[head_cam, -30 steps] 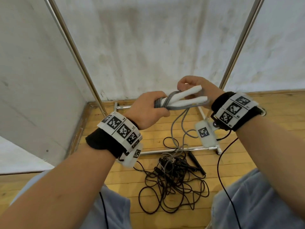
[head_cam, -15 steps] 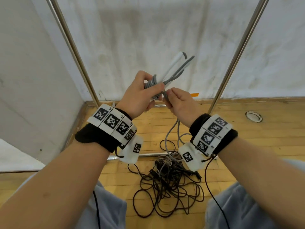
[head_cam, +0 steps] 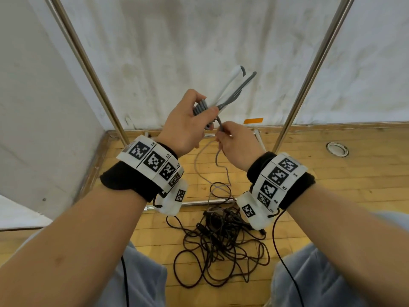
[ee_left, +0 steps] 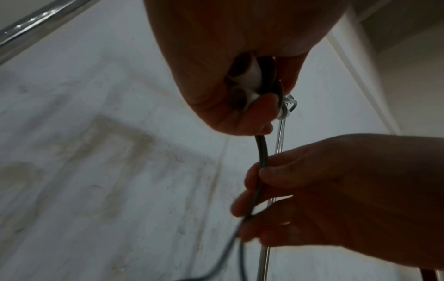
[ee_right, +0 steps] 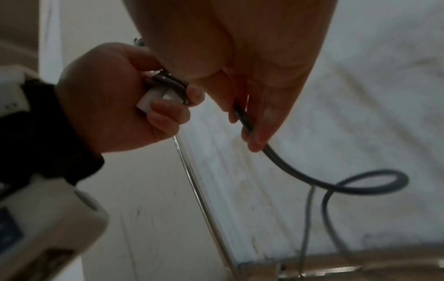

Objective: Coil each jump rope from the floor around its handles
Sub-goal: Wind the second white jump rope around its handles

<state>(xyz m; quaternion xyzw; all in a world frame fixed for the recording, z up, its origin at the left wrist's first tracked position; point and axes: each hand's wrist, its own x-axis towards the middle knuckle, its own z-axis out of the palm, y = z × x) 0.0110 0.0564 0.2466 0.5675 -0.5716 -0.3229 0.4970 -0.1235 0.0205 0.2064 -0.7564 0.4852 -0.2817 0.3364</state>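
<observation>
My left hand (head_cam: pixel 188 125) grips the two white handles (head_cam: pixel 228 87) of a grey jump rope, held tilted up to the right, with several grey turns (head_cam: pixel 200 107) wound around their lower part. The handle ends (ee_left: pixel 250 76) show inside the fist. Just below, my right hand (head_cam: pixel 234 142) pinches the grey rope (ee_right: pixel 247 121) between thumb and fingers. The free grey rope (head_cam: pixel 218 160) hangs down to the floor. A black jump rope (head_cam: pixel 219 247) lies in a tangled heap on the wooden floor between my knees.
Two slanted metal poles (head_cam: pixel 88 67) (head_cam: pixel 309 72) stand in front of white walls. A low metal bar (head_cam: pixel 199 202) crosses the floor by the tangle. A round floor fitting (head_cam: pixel 337 149) sits at the right. Thin black sensor cables (head_cam: pixel 278 251) hang from my wrists.
The handles swung from lying level to pointing up and right. My right hand left the handle ends, came down below the left hand and now pinches the grey rope.
</observation>
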